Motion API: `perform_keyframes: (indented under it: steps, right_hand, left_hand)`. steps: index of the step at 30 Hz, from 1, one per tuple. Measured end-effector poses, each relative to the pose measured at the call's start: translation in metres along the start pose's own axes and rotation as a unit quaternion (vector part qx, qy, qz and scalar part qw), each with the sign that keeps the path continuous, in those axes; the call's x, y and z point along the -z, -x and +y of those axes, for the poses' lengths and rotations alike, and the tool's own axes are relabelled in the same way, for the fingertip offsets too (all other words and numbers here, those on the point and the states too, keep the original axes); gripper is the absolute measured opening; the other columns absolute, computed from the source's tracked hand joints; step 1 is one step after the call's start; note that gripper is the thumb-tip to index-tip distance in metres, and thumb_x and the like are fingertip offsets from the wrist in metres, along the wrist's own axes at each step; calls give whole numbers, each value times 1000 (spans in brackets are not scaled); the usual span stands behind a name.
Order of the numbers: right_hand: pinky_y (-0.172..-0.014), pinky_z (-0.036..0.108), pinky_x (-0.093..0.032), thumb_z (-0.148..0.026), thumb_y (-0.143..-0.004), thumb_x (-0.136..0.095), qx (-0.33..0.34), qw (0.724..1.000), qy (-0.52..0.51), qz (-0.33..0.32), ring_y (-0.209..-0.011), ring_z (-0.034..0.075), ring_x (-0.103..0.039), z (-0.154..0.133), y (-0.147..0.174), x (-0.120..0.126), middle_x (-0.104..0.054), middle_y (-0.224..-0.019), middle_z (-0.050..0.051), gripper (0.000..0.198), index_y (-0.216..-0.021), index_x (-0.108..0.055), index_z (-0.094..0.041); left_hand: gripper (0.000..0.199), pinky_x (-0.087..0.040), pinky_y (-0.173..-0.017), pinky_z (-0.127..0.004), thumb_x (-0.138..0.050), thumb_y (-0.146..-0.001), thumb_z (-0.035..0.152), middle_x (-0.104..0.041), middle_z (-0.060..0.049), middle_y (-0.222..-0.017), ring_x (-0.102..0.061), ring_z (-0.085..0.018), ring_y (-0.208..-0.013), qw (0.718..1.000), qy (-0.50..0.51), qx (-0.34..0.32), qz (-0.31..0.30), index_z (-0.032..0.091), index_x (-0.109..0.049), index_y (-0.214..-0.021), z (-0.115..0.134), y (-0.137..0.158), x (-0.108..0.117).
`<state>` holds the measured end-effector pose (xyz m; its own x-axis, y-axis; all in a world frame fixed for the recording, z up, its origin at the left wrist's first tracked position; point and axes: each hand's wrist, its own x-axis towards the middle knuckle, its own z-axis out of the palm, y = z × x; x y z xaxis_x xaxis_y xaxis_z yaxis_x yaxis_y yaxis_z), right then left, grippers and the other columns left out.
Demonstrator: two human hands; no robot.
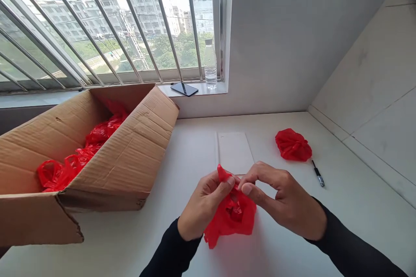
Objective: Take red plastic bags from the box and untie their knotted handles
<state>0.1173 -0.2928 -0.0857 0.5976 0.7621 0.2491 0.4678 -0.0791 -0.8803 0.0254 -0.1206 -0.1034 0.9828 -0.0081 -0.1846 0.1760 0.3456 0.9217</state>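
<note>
A red plastic bag (231, 216) hangs from my hands just above the white table, its lower part spread out below my fingers. My left hand (208, 201) is closed, pinching the bag's gathered top between thumb and fingers, with a red tip sticking up above the thumb. On the right side of the bag's top, my right hand (276, 194) has thumb and index finger brought close together at the red film. Its fingertips partly cover what they grip. Small folds show dark red in the bag's middle.
A large open cardboard box (130, 156) with several red plastic bags (94, 143) stands at the left. Another bunched red bag (293, 145) lies at the right by a pen (318, 174). A phone (184, 89) and water bottle (210, 65) rest on the windowsill. Behind my hands lies a flat white panel (235, 149).
</note>
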Motion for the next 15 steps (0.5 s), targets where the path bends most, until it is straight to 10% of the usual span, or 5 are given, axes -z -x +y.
perform_keyframes:
  steps: [4,8,13,15]
  right_hand:
    - [-97,36,-43,-43,-100,-52,-7,999,-31,-17,-112,21,-56,15,-3,-8,-63,-120,2,29,-125,-57,-30]
    - [-77,33,-48,-49,-103,-43,-51,989,-98,-95,-81,18,-60,29,-8,-15,-67,-93,2,35,-123,-57,-23]
    - [-59,28,-40,-46,-106,-33,-100,980,-139,-104,-62,15,-46,40,-8,-20,-50,-68,-4,38,-127,-54,-23]
    - [-56,27,-42,-45,-104,-39,-84,980,-133,-118,-59,14,-46,46,-8,-23,-50,-68,-4,35,-123,-56,-22]
  left_hand:
    - [15,-43,-64,-23,-63,-89,20,-55,2,-77,-50,-10,-67,994,-109,-19,-23,17,-52,-80,5,3,-1]
    - [14,-42,-59,-21,-54,-84,3,-55,3,-77,-47,-9,-66,971,-228,-76,4,17,-54,-86,-1,6,1]
    - [52,-52,-72,-24,-38,-74,-13,-65,-3,-97,-62,-13,-84,817,-461,-328,111,20,-64,-105,-27,2,15]
    - [54,-54,-81,-28,-39,-81,-11,-65,-6,-110,-64,-16,-99,799,-462,-370,108,23,-65,-114,-38,0,22]
